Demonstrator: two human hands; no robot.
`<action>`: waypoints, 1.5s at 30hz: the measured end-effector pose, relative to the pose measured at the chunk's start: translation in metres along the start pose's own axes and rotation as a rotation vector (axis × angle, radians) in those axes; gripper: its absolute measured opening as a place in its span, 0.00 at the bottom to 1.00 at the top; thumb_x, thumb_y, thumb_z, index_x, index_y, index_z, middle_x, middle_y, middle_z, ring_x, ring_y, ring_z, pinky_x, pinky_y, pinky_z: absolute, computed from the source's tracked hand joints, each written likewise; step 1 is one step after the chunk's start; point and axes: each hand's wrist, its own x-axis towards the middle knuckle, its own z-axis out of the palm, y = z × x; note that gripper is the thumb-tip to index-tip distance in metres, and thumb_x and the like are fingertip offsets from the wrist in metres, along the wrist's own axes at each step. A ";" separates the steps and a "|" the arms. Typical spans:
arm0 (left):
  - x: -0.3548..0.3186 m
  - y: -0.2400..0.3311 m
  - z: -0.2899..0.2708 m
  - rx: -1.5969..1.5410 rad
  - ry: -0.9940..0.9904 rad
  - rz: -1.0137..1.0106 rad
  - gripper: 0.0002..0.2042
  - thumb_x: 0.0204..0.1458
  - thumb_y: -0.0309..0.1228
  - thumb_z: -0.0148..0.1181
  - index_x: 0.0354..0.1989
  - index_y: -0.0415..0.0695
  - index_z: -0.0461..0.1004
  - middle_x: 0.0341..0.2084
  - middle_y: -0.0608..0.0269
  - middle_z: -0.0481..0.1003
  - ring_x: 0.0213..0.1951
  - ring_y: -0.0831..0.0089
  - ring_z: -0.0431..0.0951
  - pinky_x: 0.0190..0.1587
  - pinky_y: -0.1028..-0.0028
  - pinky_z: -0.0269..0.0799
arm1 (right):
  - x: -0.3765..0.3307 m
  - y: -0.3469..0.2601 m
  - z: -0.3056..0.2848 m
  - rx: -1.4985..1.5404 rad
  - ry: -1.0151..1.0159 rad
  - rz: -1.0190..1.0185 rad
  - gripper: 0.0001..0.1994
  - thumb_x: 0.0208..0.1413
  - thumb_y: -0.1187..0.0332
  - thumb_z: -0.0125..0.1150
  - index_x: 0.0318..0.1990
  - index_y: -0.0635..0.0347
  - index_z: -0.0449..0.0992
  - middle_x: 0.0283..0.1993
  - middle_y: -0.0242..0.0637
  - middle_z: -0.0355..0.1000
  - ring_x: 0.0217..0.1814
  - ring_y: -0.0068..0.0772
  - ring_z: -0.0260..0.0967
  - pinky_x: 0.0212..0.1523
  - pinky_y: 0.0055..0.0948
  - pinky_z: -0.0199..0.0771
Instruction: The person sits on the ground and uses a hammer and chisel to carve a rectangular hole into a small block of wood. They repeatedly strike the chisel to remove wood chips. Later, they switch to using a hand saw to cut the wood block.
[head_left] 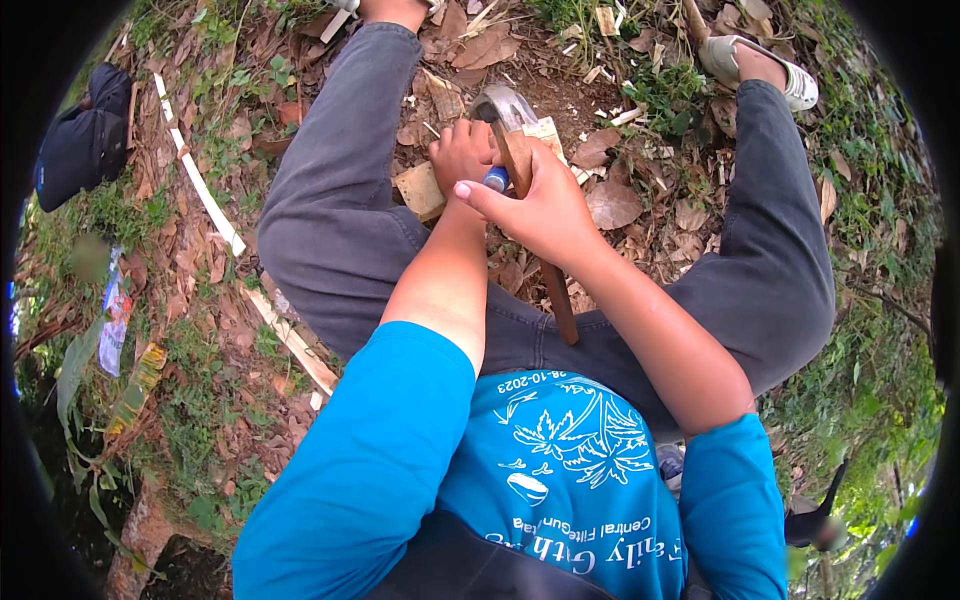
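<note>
My right hand [550, 205] is closed around the brown shaft [558, 300] of a hand tool. Its curved, shiny metal head [508, 106] sits at the far end, beyond my fingers. The near end of the shaft points down between my thighs. Close on the left, my left hand [465, 158] has its fingers curled; what they grip is hidden. A blue cylindrical end [496, 179] shows between my two hands. A pale wood block [420, 192] lies beside my left wrist, and another pale wood piece [545, 138] shows behind the tool.
My bent legs [340, 190] frame the work spot. Dry leaves [612, 203] and wood chips cover the ground. Long pale wood strips [205, 190] lie at left, near a dark bag [88, 135] and a plastic wrapper [115, 320]. Green plants grow on the right.
</note>
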 end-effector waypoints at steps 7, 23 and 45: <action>0.003 -0.002 0.006 0.059 0.040 -0.100 0.15 0.58 0.49 0.54 0.34 0.51 0.76 0.37 0.65 0.73 0.45 0.62 0.73 0.48 0.57 0.64 | -0.029 0.008 -0.009 -0.078 0.020 0.066 0.16 0.49 0.68 0.70 0.44 0.63 0.74 0.35 0.32 0.73 0.32 0.18 0.68 0.36 0.24 0.71; 0.020 -0.008 -0.006 -0.030 -0.077 -0.145 0.17 0.62 0.48 0.49 0.34 0.50 0.78 0.38 0.61 0.77 0.47 0.60 0.75 0.52 0.57 0.67 | -0.062 0.074 -0.090 0.502 0.453 0.373 0.22 0.57 0.78 0.60 0.56 0.64 0.58 0.59 0.54 0.74 0.37 0.34 0.82 0.23 0.18 0.69; 0.023 0.011 -0.046 0.120 -0.621 0.185 0.50 0.28 0.46 0.82 0.65 0.50 0.62 0.57 0.55 0.70 0.61 0.53 0.70 0.62 0.58 0.71 | -0.027 0.054 -0.122 0.792 0.766 0.176 0.14 0.58 0.62 0.67 0.42 0.57 0.68 0.36 0.34 0.76 0.20 0.16 0.62 0.19 0.19 0.66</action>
